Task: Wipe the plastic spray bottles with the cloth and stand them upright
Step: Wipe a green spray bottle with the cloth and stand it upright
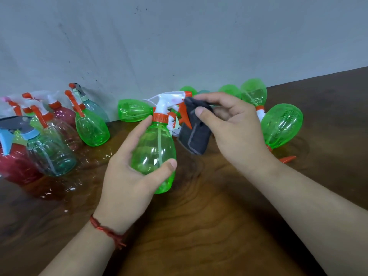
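Left hand (127,176) grips the bottle (155,148) round its belly: thumb across the front, fingers curled behind. Red cord (107,232) on that wrist.

Right hand (237,132) pinches the cloth (196,136) between thumb and fingers. It sits at 2 o'clock from the bottle, close in.

Bottle: green, clear, white spray head with orange collar. We have it near upright between the two hands, with the head at 12 o'clock and the base at 6, leaning a little left. We cannot tell if the base touches the table (199,226).

Cloth: dark grey, folded. The top edge is against the orange trigger (184,114) and nozzle tip, and the rest hangs down toward 6 o'clock, just right of the bottle's shoulder.

Around it, taken from the held bottle:
- 9 to 10 o'clock: standing group (91,128) of green, red and teal bottles, heads up, packed near the wall (179,36).
- 11 o'clock: one green bottle lying on its side (133,110), base pointing left, just behind the held head.
- 1 to 3 o'clock: more green ones lying down (281,124) behind and beside our right hand, partly hidden by it. An orange trigger pokes out at 3 o'clock.
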`<state>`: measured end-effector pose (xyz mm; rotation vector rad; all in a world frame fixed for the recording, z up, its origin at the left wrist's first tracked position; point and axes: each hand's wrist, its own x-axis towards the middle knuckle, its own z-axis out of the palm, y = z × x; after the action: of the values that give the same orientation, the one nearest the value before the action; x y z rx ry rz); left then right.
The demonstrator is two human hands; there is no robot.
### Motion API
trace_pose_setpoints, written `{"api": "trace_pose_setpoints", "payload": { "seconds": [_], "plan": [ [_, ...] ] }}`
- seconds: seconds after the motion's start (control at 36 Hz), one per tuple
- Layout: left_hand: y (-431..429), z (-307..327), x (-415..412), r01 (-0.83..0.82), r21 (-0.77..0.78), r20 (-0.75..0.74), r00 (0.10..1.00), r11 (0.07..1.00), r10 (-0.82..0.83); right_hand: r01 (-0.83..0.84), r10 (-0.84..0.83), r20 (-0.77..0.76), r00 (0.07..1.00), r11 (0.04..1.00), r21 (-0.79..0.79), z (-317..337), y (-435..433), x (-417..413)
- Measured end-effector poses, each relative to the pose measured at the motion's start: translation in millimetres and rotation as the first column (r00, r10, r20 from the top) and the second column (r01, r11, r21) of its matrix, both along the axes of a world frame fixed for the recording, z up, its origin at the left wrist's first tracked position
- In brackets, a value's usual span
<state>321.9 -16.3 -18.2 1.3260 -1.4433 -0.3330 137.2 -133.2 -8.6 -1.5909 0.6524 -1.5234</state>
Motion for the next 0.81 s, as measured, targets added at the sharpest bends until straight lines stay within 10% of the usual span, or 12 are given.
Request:
{"api": "trace_pose_setpoints", "payload": {
  "seconds": [0.47, 0.81],
  "plan": [
    [-7.6, -7.8, 5.7, -0.019, -0.037, -0.489, 0.872, 0.999, -0.001, -0.368, 0.32, 0.183, 0.93, 0.783, 0.501, -18.4, 19.0, 19.7],
    [-9.9, -1.0, 14.9, -0.106, 0.102, -0.228, 0.965, 0.989, 0.127, -0.379, 0.34, 0.169, 0.925, 0.799, 0.467, -22.4, 25.9, 22.8]
  ]
}}
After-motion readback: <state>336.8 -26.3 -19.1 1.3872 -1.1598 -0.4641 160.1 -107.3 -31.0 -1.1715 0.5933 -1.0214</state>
